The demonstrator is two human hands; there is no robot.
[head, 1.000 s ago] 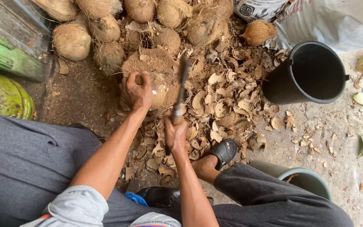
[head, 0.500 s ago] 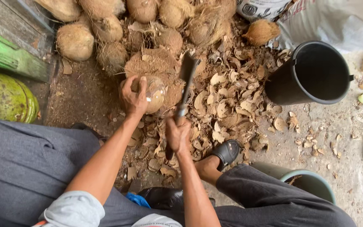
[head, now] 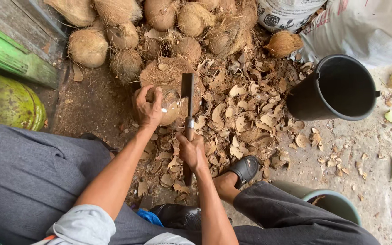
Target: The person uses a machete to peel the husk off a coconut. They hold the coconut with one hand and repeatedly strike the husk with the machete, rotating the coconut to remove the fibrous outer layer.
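Now the left hand (head: pixel 148 107) grips a pale peeled coconut (head: pixel 168 105), while the right hand (head: pixel 191 152) clamps the handle of a cleaver (head: pixel 188 97) touching it.

coconut (head: pixel 169 106): pale, mostly peeled, roundish, sitting on the husk-littered ground, gripped from the left side | cleaver (head: pixel 187 90): dark flat rectangular blade, wooden handle, pointing straight away from the person, blade just right of the coconut, pretty much touching it

Both arms outstretched downward, left grip (head: pixel 148 106) curled closed, right grip (head: pixel 191 152) fisted tight.
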